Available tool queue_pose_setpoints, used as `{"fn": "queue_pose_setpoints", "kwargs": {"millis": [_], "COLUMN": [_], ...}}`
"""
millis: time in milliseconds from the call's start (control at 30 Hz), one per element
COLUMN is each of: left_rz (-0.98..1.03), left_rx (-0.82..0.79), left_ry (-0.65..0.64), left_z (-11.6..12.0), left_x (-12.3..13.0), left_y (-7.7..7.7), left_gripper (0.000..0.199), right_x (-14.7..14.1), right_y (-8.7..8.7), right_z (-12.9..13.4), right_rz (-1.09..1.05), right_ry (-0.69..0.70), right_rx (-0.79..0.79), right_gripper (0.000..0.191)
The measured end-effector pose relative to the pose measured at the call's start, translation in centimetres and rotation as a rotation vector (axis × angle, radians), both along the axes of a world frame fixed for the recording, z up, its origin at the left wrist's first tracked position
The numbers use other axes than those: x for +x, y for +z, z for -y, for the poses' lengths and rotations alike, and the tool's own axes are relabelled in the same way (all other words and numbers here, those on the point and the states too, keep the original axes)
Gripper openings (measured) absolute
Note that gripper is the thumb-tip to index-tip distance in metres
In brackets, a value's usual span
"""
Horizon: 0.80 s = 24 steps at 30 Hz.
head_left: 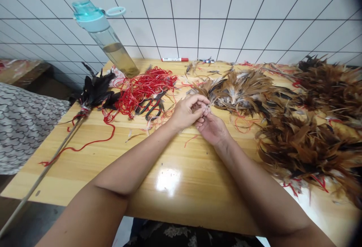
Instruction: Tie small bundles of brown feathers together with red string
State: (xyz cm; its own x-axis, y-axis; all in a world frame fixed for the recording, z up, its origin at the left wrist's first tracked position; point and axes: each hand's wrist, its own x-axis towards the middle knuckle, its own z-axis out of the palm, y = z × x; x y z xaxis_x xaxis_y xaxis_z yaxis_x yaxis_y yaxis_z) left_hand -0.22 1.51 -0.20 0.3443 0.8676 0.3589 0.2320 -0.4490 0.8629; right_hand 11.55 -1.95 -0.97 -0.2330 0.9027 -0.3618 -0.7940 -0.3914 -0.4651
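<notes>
My left hand [189, 112] and my right hand [211, 127] meet over the middle of the table, fingertips pinched together. Between them is a small pale tuft of feathers [208, 106], mostly covered by the fingers. Just beyond lies a loose pile of brown and grey feathers [240, 90]. Left of my hands, black-handled scissors [149, 107] rest against a tangled heap of red string [147, 85]. Short bits of red thread [190, 140] lie near my wrists.
A water bottle [113, 45] stands at the back left. A stick topped with black feathers [94, 90] overhangs the table's left edge. Big brown feather bundles [308, 145] fill the right side. A red-and-white marker [174, 59] lies by the tiled wall [186, 9].
</notes>
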Motion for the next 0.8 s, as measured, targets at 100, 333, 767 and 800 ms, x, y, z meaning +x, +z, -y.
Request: {"fn": "queue_pose_setpoints", "kwargs": {"millis": [100,333,767,800], "left_rz": [-0.123,-0.255,-0.180,-0.176], "left_rx": [0.230,0.450,0.372,0.366], "left_ry": [0.051,0.080,0.102,0.095], "left_z": [0.2,0.3,0.2,0.2], "left_x": [0.2,0.3,0.4,0.4], "left_y": [0.2,0.1,-0.9,-0.9], "left_gripper": [0.021,0.019,0.017,0.017], "right_x": [-0.1,-0.7,-1.0,-1.0], "right_y": [0.0,-0.5,0.2,0.3], "right_z": [0.1,0.5,1.2,1.2], "right_rz": [0.019,-0.001,-0.076,-0.082], "right_ry": [-0.013,0.023,0.068,0.064], "right_rx": [-0.023,-0.046,-0.123,-0.139], "right_gripper": [0.019,0.023,0.034,0.035]}}
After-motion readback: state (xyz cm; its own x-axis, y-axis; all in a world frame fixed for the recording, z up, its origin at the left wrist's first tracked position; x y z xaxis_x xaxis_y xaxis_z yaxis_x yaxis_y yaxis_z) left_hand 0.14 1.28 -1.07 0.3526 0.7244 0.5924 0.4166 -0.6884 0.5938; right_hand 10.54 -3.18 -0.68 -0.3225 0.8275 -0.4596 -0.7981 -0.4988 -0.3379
